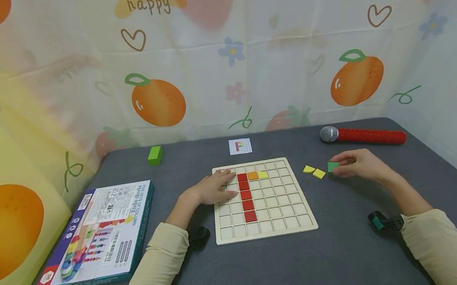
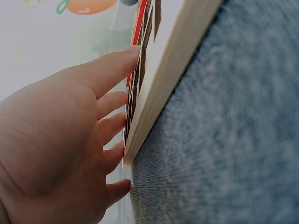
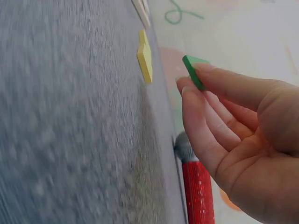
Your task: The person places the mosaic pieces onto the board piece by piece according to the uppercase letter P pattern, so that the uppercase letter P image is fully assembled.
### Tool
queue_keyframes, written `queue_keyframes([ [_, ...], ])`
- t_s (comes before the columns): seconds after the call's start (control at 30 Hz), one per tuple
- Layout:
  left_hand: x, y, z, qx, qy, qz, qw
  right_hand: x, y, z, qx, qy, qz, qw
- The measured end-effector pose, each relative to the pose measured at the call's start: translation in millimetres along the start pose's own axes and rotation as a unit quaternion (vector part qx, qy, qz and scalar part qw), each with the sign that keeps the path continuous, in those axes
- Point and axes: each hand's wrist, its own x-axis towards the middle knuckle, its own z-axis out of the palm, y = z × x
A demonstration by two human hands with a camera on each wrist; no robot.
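A cream grid board lies on the dark table. Its third column bears several red square tiles; an orange tile and a yellow tile continue the top row to the right. My left hand rests with spread fingers on the board's upper left part. Between thumb and fingertips, my right hand pinches a green square tile, held above the table in the right wrist view. Just left of that hand, two loose yellow tiles lie beside the board.
A red microphone lies at the back right. Behind the board is a small printed grid card, with a green block further left. A toy box takes up the left side. A printed curtain hangs behind the table.
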Motion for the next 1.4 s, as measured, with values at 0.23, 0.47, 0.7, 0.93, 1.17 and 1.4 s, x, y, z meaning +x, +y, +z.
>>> queue_keyframes([
  [0.23,0.0,-0.5,-0.1,0.0,-0.002,0.001,1.0,5.0,-7.0,11.8,0.044,-0.012,0.0,0.999],
  [0.47,-1.4,0.9,-0.6,-0.004,-0.004,-0.003,1.0,9.6,-12.0,27.2,0.099,-0.049,-0.013,0.994],
  [0.7,-1.9,1.7,-0.5,-0.006,-0.004,-0.003,1.0,12.5,-20.2,40.6,0.12,-0.079,-0.005,0.99],
  [0.93,-1.9,1.1,-0.3,-0.001,-0.002,-0.004,1.0,17.1,-28.6,51.1,0.129,-0.108,-0.012,0.986],
  [1.17,-0.8,-0.5,0.2,-0.005,-0.002,-0.005,1.0,22.5,-39.8,62.6,0.13,-0.143,-0.008,0.981],
  [1.4,-0.5,-0.2,0.4,-0.004,0.001,-0.002,1.0,29.0,-50.9,72.4,0.127,-0.155,0.002,0.98],
])
